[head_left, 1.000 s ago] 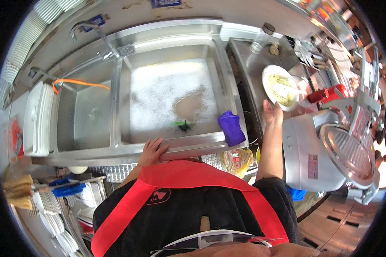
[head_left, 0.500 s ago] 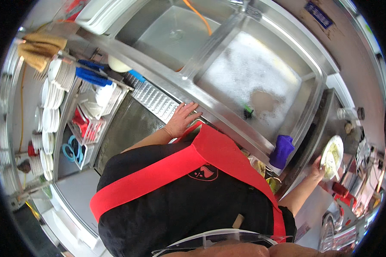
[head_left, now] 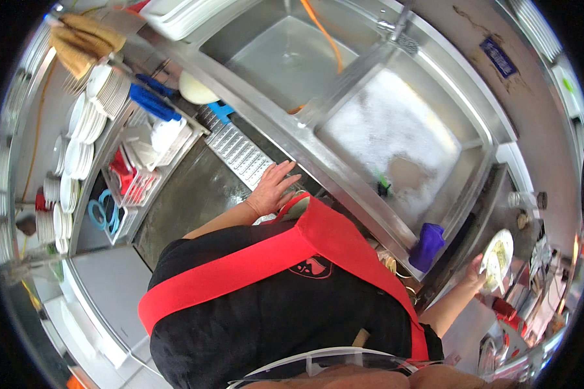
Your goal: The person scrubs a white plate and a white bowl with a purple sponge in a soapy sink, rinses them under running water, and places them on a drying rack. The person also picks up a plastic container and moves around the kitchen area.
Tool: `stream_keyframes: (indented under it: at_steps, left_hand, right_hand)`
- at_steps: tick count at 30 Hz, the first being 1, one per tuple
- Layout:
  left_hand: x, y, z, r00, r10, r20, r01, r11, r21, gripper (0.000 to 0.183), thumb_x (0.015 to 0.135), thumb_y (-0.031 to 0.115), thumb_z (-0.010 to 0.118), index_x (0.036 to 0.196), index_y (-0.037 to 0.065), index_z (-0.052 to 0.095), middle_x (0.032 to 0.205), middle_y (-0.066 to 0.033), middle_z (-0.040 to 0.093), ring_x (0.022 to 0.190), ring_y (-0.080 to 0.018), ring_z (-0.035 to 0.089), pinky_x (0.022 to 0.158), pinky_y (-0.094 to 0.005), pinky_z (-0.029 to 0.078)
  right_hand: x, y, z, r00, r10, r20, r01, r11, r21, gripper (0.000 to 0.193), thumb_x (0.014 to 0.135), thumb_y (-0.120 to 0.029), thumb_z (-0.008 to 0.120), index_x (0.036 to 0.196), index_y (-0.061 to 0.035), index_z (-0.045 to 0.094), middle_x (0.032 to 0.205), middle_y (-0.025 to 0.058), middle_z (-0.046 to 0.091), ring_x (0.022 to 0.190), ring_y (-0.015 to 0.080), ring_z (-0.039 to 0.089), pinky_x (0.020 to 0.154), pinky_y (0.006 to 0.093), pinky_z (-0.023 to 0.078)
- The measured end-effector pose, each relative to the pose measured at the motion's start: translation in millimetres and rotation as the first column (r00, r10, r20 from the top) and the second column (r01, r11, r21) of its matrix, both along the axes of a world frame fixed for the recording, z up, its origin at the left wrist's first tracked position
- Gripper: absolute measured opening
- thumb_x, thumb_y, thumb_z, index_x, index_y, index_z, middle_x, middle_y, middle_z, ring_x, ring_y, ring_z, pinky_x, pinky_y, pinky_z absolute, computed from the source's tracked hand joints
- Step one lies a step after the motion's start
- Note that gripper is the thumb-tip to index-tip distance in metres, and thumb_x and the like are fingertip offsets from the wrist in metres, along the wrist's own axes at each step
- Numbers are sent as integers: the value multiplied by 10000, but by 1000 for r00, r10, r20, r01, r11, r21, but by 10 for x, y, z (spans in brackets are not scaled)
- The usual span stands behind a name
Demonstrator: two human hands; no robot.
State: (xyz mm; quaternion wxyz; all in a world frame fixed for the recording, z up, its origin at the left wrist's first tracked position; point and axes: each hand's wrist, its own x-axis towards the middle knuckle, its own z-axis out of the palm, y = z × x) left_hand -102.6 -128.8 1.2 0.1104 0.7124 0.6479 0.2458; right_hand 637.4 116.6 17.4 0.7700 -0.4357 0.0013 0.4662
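Observation:
My left hand [head_left: 272, 189] is open, its fingers outstretched and a little apart, by the front edge of the steel sink [head_left: 344, 165]. Its palm faces down, and whether the fingertips touch the metal I cannot tell. Out at the right, my right hand [head_left: 476, 275] grips the rim of a white plate [head_left: 499, 249]. The plate is tilted, with yellowish-green food scraps on it and a pale, long piece that might be a spoon. White foam [head_left: 363, 123] covers the right basin, where a small green and black object [head_left: 384, 186] pokes out.
A purple cloth or glove [head_left: 427, 247] hangs over the sink's right front corner. An orange hose [head_left: 331, 40] runs into the left basin. Stacked white plates [head_left: 79, 159] fill the shelves at left. A slotted metal grate [head_left: 237, 152] lies below the sink's front. A glass jar [head_left: 527, 200] lies at right.
The whole view has shifted, so the sink sits lower and farther right. My right hand, still gripping the plate, shows slightly lower. My left hand stays open near the sink's edge.

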Motion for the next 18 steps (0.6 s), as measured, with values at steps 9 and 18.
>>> stream_keyframes:
  at_steps: [9, 18]
  left_hand:
    - [584, 898, -25, 879, -469, -82, 476, 867, 147, 685, 702, 276, 743, 1312, 120, 472, 1438, -168, 346, 1331, -364, 316, 1074, -541, 230]
    - [1202, 1174, -12, 652, -678, -339, 699, 711, -77, 711, 681, 318, 707, 1319, 116, 467, 1416, -202, 342, 1323, -366, 302, 1058, -532, 221]
  right_hand:
    - [-1891, -1231, 455, 922, 357, 147, -358, 934, -22, 311, 914, -204, 535, 1109, 38, 562, 1011, 178, 653, 866, 224, 646, 774, 322, 549]
    - [-2608, -3696, -293, 398, 783, 478, -299, 604, -739, 273, 928, -254, 535, 1047, -23, 617, 894, 95, 673, 759, 164, 661, 673, 307, 520]
